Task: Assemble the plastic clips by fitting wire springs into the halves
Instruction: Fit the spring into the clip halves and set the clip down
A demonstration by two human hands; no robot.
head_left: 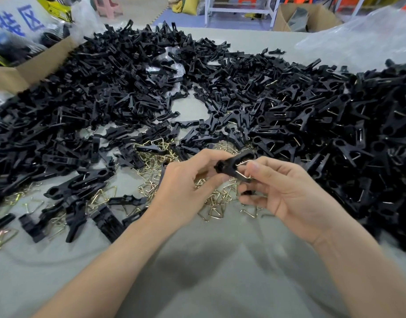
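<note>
Black clip (232, 165) pinched in left hand (186, 180), long axis up-right; wire spring (243, 173) pinched in right hand (289, 191)

Lighting: bright, even, overhead; soft shadow on the near table (59, 283). Motion blur, left clip pile (25, 145); wide-angle bowing at edges.

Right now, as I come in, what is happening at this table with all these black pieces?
A person is putting clips together by hand. The left hand holds a black clip above the table, and the right hand pinches a wire spring that sits partly in it. Loose gold springs lie just beyond the hands. A big heap of black halves spreads to the left and behind. The pile on the right shows wires, so those seem already fitted.
</note>
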